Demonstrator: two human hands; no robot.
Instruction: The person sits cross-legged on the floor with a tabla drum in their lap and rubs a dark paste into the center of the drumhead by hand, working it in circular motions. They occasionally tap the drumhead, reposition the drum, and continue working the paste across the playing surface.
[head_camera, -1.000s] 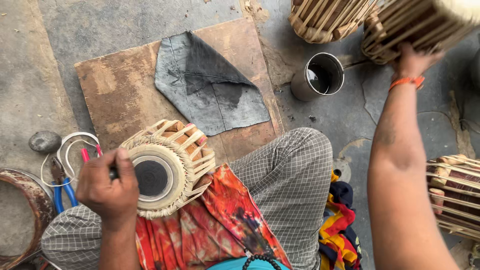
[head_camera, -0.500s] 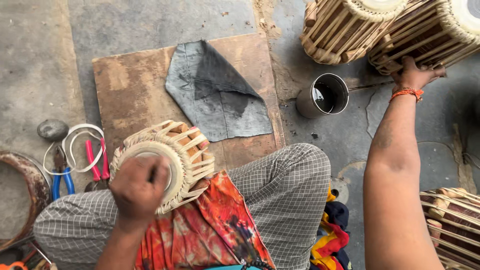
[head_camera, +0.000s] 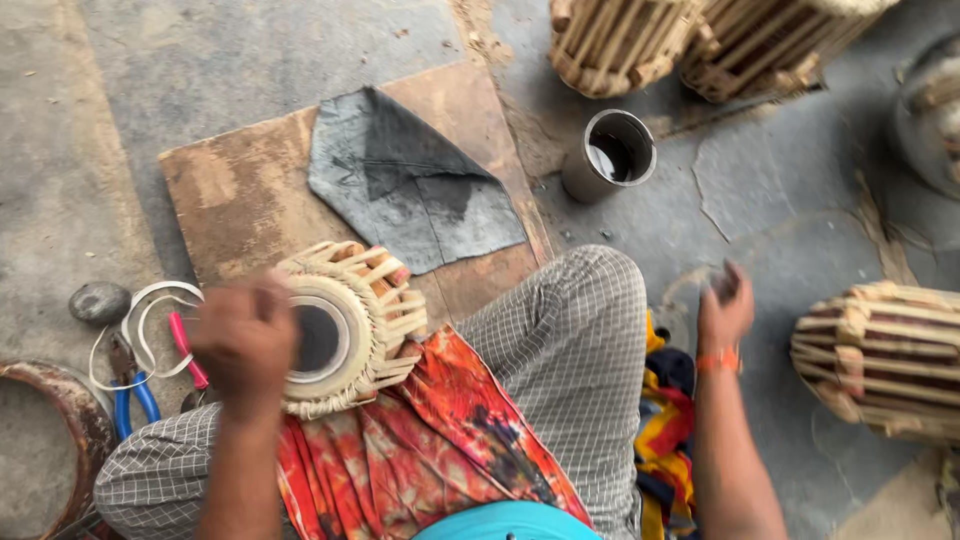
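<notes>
The left hand (head_camera: 245, 340) lay closed, blurred, on the head of the small tabla drum (head_camera: 345, 325) resting on the lap by the wooden board (head_camera: 235, 195), while the right hand (head_camera: 725, 305) hovered loosely open and empty over the floor near the steel cup (head_camera: 610, 155).

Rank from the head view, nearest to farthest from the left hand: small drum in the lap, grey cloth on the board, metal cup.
From the left hand:
1. Small drum: under the hand, in the lap.
2. Grey cloth: up and to the right, on the wooden board.
3. Metal cup: farther right, beyond the board's edge, on the floor.
</notes>
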